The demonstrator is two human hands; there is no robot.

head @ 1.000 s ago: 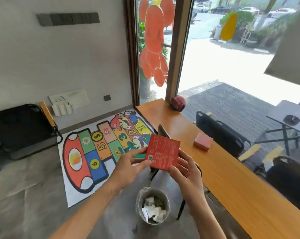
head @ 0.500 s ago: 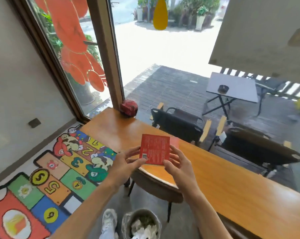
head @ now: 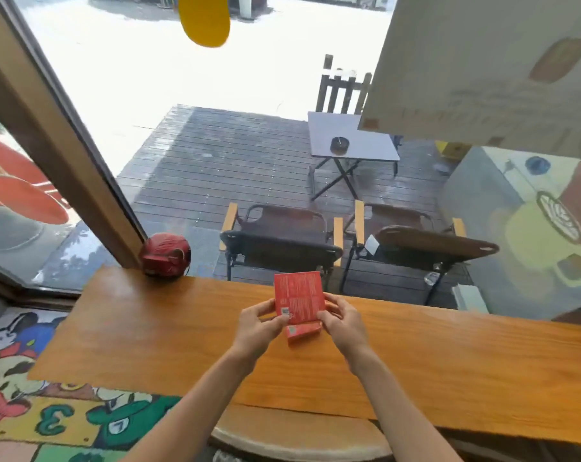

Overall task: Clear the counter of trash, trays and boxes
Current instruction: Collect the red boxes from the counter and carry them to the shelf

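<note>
Both hands hold a flat red box point(head: 298, 296) upright over the wooden counter point(head: 149, 328). My left hand point(head: 257, 328) pinches its lower left edge by the barcode, and my right hand point(head: 341, 323) grips its right edge. Just beneath it a second, smaller red box point(head: 302, 332) lies on the counter between my hands, partly hidden by the held box and my fingers.
A round red object point(head: 165, 255) sits at the counter's back left against the window post. A stool seat point(head: 299, 438) stands below the counter's near edge. A colourful number mat point(head: 49, 421) covers the floor at left. Chairs and a small table are outside the glass.
My view has swung from the floor and trash bin up to the counter. Both hands carried the red box over the counter, above the smaller box lying there.
</note>
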